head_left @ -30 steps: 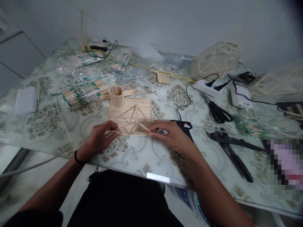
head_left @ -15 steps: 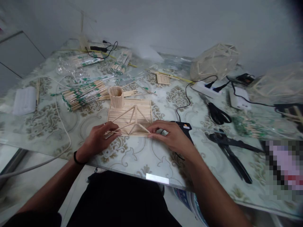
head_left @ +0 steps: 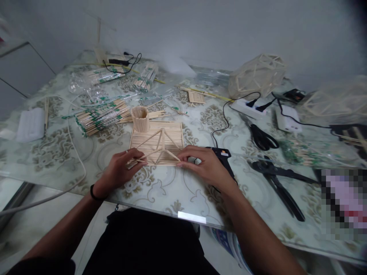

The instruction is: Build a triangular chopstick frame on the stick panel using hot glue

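A flat base of glued wooden sticks [head_left: 172,131] lies on the table in front of me. A pyramid frame of thin sticks [head_left: 162,143] stands on it, and a small round stick cup [head_left: 140,118] sits at its far left corner. My left hand [head_left: 122,170] pinches the frame's front left stick end, fingers closed on it. My right hand [head_left: 205,164] presses its fingertips on the frame's front right corner, fingers curled. A black glue gun [head_left: 222,156] lies just behind my right hand.
Bundles of sticks in green-printed wrappers [head_left: 100,114] lie at the left. Scissors [head_left: 262,137] and black pliers [head_left: 279,183] lie at the right, with a white power strip [head_left: 248,107] and cables. Stick polyhedron models [head_left: 258,76] stand at the back right. A white cable [head_left: 71,152] loops at the left.
Both hands stay on the frame's front corners; the view has shifted slightly, nothing else has visibly moved.
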A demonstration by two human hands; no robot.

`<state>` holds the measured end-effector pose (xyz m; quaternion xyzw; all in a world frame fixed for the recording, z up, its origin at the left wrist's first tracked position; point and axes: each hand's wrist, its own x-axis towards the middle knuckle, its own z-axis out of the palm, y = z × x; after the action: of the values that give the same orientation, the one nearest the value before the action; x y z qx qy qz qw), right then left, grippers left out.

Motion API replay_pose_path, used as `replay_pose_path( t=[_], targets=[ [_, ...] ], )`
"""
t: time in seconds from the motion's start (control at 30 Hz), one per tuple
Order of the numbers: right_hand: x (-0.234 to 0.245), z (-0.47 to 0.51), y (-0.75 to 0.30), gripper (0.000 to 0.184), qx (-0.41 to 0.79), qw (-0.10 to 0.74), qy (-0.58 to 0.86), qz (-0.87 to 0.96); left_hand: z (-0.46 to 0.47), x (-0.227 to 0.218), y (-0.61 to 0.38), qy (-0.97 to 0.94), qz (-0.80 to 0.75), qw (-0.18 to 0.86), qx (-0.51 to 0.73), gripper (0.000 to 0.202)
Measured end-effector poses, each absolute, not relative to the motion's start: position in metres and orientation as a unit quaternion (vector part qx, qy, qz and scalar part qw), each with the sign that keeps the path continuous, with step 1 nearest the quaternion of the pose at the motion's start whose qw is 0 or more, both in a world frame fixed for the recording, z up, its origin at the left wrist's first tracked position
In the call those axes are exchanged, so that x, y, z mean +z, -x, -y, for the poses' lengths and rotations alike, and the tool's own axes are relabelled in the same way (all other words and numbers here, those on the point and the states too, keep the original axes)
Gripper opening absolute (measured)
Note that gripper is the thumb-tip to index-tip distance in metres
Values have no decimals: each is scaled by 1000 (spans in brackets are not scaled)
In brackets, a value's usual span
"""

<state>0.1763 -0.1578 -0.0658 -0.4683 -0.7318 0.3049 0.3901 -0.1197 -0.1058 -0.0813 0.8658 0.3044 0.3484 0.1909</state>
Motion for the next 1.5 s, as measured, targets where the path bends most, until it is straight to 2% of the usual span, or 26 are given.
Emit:
replay_pose_path(
  t=[0.4,0.63,0.67,0.73,0.8,0.93,1.07,1.23,1.37,1.43,1.5],
  targets=[
    [-62,161,-174,38,291,407,485,718,104,-87,126,-853,-327,228,337,15],
    [-63,170,-173,30,264,412,469,735,112,-74,137,-840,-344,144,395,37],
    [-64,173,-172,28,256,413,472,735,120,-72,138,-824,-362,121,419,36],
    [-65,179,-170,23,240,415,486,730,141,-70,135,-795,-387,96,458,19],
    [-66,186,-167,17,229,416,501,723,166,-71,125,-790,-357,126,483,4],
    [-69,197,-164,9,212,426,522,708,194,-79,89,-826,-347,166,411,18],
    [-69,205,-158,7,209,423,542,695,181,-92,61,-829,-378,232,340,32],
    [-64,212,-146,8,215,429,543,689,160,-109,50,-851,-342,177,358,25],
    [-56,213,-182,15,196,390,555,708,156,-114,48,-855,-331,121,380,22],
    [-54,208,-229,20,128,365,627,676,156,-115,47,-853,-327,100,395,23],
    [-55,198,-287,28,28,291,744,601,156,-116,46,-851,-326,91,402,24]
  ],
)
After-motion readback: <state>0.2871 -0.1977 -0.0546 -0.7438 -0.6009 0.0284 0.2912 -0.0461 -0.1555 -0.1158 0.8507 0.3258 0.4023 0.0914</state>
